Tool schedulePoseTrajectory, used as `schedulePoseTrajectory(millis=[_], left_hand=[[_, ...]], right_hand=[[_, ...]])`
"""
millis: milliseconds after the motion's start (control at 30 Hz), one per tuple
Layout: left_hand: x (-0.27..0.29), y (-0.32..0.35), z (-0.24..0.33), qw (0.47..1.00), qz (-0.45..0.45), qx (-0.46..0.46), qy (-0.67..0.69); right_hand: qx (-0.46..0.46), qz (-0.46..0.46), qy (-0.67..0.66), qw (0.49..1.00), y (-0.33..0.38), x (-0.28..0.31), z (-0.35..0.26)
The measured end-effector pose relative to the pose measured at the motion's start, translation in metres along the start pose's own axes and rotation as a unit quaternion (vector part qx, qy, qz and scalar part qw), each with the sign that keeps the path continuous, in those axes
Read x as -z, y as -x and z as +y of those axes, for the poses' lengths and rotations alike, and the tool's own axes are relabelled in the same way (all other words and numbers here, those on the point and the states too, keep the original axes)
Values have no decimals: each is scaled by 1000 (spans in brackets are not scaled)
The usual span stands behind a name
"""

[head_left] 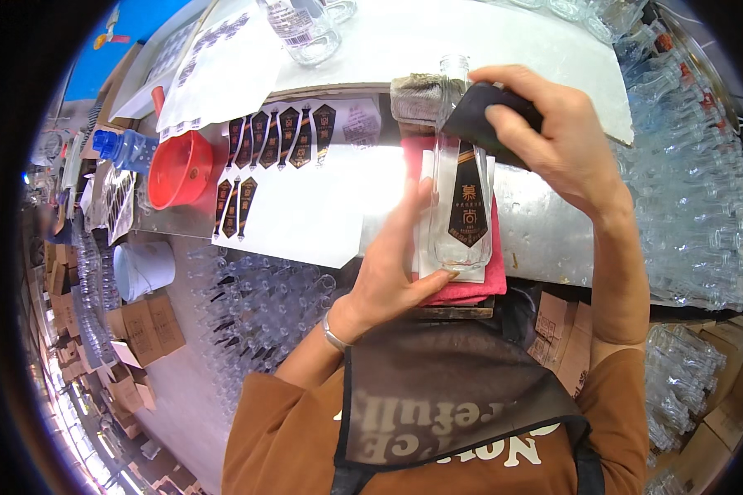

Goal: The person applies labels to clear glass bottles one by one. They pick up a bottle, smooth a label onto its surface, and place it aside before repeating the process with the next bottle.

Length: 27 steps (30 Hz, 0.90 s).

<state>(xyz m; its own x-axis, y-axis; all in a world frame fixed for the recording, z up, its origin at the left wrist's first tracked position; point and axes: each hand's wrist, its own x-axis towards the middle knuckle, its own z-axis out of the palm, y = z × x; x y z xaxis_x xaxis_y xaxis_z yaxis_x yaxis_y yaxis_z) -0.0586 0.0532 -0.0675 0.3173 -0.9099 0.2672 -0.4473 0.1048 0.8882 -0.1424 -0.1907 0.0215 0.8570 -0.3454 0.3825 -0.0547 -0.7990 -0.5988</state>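
A clear glass bottle [464, 257] lies on its back on folded pink cloth [495, 280] and white paper, its neck pointing away from me. A black, tie-shaped label [468, 198] runs down its face. My right hand [553, 132] grips a smooth black pad [491, 120] and presses it against the bottle's shoulder, over the label's upper end. My left hand [392, 264] is along the bottle's left side, fingers stretched out and slightly blurred, thumb reaching to the base. A rolled grey cloth [416, 99] sits beside the neck.
A paper sheet [305, 206] with several tie-shaped labels lies left, beside a red bowl [182, 169] and blue-capped plastic bottle [128, 150]. Glass bottles [689, 198] crowd the right; more bottles [256, 309] stand lower left. Another glass bottle [304, 33] is at the back.
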Motion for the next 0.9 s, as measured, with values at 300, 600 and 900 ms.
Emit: schedulePoseTrajectory(millis=[300, 600, 900], left_hand=[[-1, 3, -5, 1000, -3, -8, -18], [-5, -1, 3, 1000, -4, 12, -16], [-24, -12, 23, 983, 77, -41, -163]], right_hand=[[207, -9, 50, 977, 62, -28, -42], [59, 132, -5, 989, 34, -6, 1], [-129, -76, -282, 948, 152, 2, -52]])
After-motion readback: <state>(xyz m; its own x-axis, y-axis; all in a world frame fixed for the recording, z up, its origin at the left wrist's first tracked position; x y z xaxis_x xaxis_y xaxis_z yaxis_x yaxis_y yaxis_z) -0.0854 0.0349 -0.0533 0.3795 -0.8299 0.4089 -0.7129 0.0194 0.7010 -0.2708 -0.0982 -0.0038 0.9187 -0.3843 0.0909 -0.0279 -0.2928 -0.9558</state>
